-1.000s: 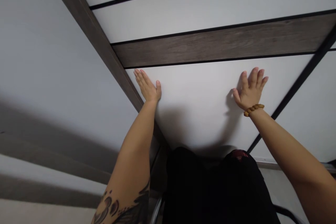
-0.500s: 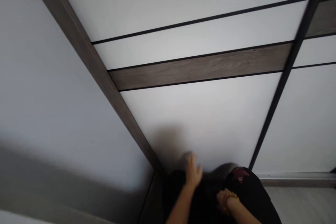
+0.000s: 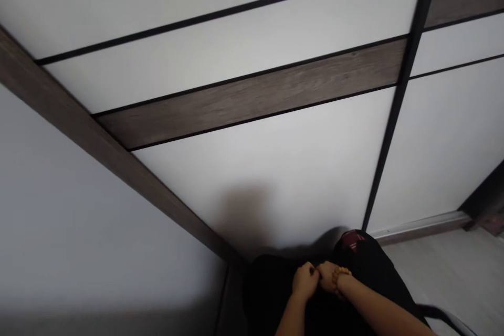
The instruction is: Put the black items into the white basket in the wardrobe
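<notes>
Over my lap, my left hand (image 3: 306, 279) and my right hand (image 3: 326, 275) meet with fingertips close together. The left fingers are curled in, and a small dark bit (image 3: 312, 270) shows at their tips; its kind is too small to make out. My right hand is closed too, and what lies in its fingers is hidden. A yellow-brown beaded bracelet (image 3: 340, 274) circles my right wrist. Beneath both hands is black cloth (image 3: 275, 289) covering my lap, with a red patterned patch (image 3: 353, 240) on the right knee.
White sliding door panels (image 3: 275, 184) with a wood-grain band (image 3: 255, 97) and dark strips stand right in front of my knees. A pale wall (image 3: 79, 220) is at the left. Grey floor (image 3: 444, 273) and a dark curved bar (image 3: 443, 315) show at lower right.
My left hand, earlier raised with fingers apart near the door panel, has come down and right to meet my right hand, and its fingers have closed. The view has turned rightward.
</notes>
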